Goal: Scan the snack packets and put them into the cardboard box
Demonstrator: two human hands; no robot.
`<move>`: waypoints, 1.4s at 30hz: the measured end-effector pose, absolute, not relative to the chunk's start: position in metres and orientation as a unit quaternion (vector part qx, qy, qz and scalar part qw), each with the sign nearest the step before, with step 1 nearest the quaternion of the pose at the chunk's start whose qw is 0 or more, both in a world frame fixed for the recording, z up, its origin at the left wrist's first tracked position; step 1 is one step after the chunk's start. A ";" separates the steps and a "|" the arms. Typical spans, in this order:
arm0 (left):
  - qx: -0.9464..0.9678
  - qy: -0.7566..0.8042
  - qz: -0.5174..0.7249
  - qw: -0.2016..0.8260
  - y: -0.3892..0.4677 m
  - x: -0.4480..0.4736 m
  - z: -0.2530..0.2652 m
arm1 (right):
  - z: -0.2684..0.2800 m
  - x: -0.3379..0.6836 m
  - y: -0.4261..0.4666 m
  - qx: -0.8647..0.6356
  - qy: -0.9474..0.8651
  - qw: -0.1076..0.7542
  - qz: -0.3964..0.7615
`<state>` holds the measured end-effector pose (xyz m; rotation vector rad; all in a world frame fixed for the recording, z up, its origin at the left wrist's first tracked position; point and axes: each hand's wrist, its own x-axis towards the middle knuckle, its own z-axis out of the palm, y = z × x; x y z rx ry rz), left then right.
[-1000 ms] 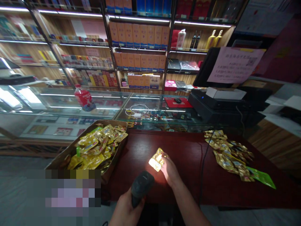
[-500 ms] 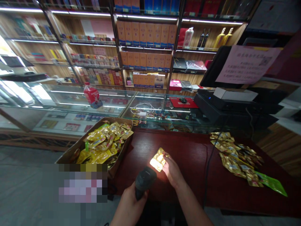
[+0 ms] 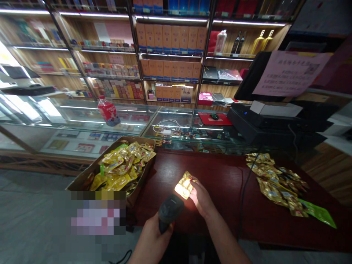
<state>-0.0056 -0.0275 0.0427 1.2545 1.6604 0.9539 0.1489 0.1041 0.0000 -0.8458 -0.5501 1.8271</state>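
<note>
My left hand [image 3: 155, 233] is wrapped round the handle of a dark barcode scanner [image 3: 171, 209], whose head points up and away from me. A bright light falls on a gold foil snack packet [image 3: 183, 186] just beyond the scanner. My right hand [image 3: 200, 196] pinches that packet by its right side, above the dark red tabletop [image 3: 220, 172]. To the left stands an open cardboard box [image 3: 145, 172] heaped with gold and yellow packets [image 3: 121, 165]. More gold packets [image 3: 272, 183] lie in a loose pile on the right, with a green packet [image 3: 319, 212] at its near end.
A black cable [image 3: 244, 187] runs across the tabletop right of my hand. Behind are a glass display counter [image 3: 132, 117] with a red-labelled bottle [image 3: 107, 111], a white charger [image 3: 166, 132], a mouse [image 3: 214, 116] on a red mat, and a monitor [image 3: 253, 77] with a pink paper sheet.
Hardly anything differs. The lit packet and my right hand have shifted very slightly up and left; the scanner stays in my left hand, aimed at the packet.
</note>
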 end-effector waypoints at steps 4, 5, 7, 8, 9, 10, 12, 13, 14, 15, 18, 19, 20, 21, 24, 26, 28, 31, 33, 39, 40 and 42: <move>0.504 0.660 0.383 0.403 -0.028 -0.005 0.042 | 0.001 0.146 0.102 -0.358 -0.229 0.490 0.761; 0.506 0.661 0.383 0.401 -0.028 -0.005 0.043 | 0.000 0.145 0.102 -0.359 -0.230 0.485 0.763; 0.507 0.663 0.381 0.398 -0.029 -0.005 0.046 | -0.002 0.144 0.101 -0.359 -0.234 0.479 0.766; 0.507 0.664 0.380 0.397 -0.029 -0.005 0.047 | -0.003 0.144 0.100 -0.359 -0.236 0.477 0.767; 0.506 0.666 0.379 0.396 -0.030 -0.004 0.048 | -0.003 0.143 0.100 -0.361 -0.236 0.476 0.766; 0.505 0.668 0.378 0.396 -0.030 -0.004 0.049 | -0.003 0.143 0.099 -0.363 -0.236 0.476 0.765; 0.504 0.670 0.372 0.398 -0.031 -0.003 0.050 | -0.003 0.142 0.099 -0.366 -0.232 0.475 0.766; 0.504 0.670 0.369 0.401 -0.032 -0.002 0.050 | -0.002 0.142 0.099 -0.368 -0.229 0.477 0.765; 0.505 0.669 0.368 0.402 -0.033 -0.002 0.050 | -0.002 0.142 0.099 -0.369 -0.226 0.478 0.764; 0.506 0.668 0.367 0.403 -0.033 -0.001 0.050 | -0.002 0.142 0.099 -0.369 -0.224 0.480 0.764; 0.507 0.672 0.368 0.395 -0.034 -0.001 0.050 | -0.002 0.142 0.101 -0.367 -0.218 0.481 0.766; 0.507 0.675 0.367 0.390 -0.034 -0.002 0.050 | -0.003 0.142 0.101 -0.366 -0.217 0.481 0.767; 0.507 0.677 0.368 0.387 -0.034 -0.002 0.049 | -0.003 0.143 0.102 -0.366 -0.217 0.480 0.767; 0.507 0.679 0.367 0.384 -0.034 -0.003 0.049 | -0.004 0.144 0.103 -0.365 -0.219 0.478 0.768; 0.509 0.680 0.365 0.382 -0.033 -0.005 0.048 | -0.005 0.145 0.104 -0.359 -0.227 0.478 0.769; 0.515 0.676 0.363 0.382 -0.034 -0.005 0.047 | -0.005 0.146 0.104 -0.358 -0.225 0.482 0.768; 0.524 0.668 0.365 0.383 -0.035 -0.005 0.048 | -0.005 0.146 0.105 -0.367 -0.221 0.481 0.765; 0.530 0.661 0.367 0.384 -0.037 -0.005 0.048 | -0.006 0.145 0.105 -0.382 -0.222 0.475 0.761; 0.530 0.660 0.367 0.387 -0.038 -0.007 0.048 | -0.007 0.144 0.105 -0.383 -0.223 0.476 0.760; 0.522 0.663 0.374 0.384 -0.035 -0.013 0.040 | -0.006 0.137 0.102 -0.365 -0.238 0.478 0.762; 0.521 0.660 0.380 0.385 -0.034 -0.014 0.039 | -0.005 0.135 0.101 -0.369 -0.244 0.475 0.761; 0.517 0.659 0.387 0.387 -0.030 -0.015 0.038 | -0.003 0.131 0.098 -0.384 -0.253 0.469 0.754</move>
